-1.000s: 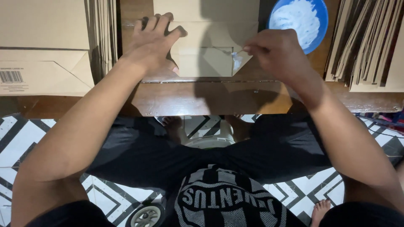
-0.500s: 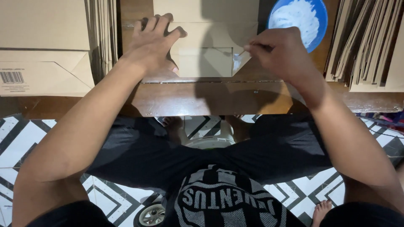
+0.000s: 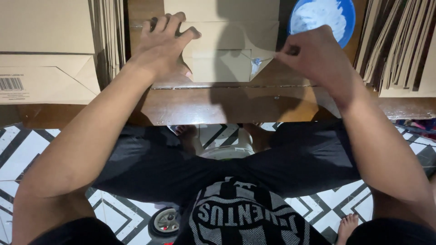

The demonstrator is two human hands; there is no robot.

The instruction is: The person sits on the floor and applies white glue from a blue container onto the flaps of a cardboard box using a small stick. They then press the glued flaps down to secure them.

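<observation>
The left hand [image 3: 163,47] presses a brown paper bag [image 3: 227,50] flat, fingers close together. The right hand [image 3: 313,56] is beside the bag's right flap, fingertips pinched; what they pinch I cannot tell.

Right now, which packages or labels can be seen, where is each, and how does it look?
Paper bag: centre of table, under both hands, flat, brown.
Finished bag stack: left, flat, brown.
Barcode label: on the left stack, small, white with black bars.
Flat bag stack: right, standing on edge, brown.
</observation>
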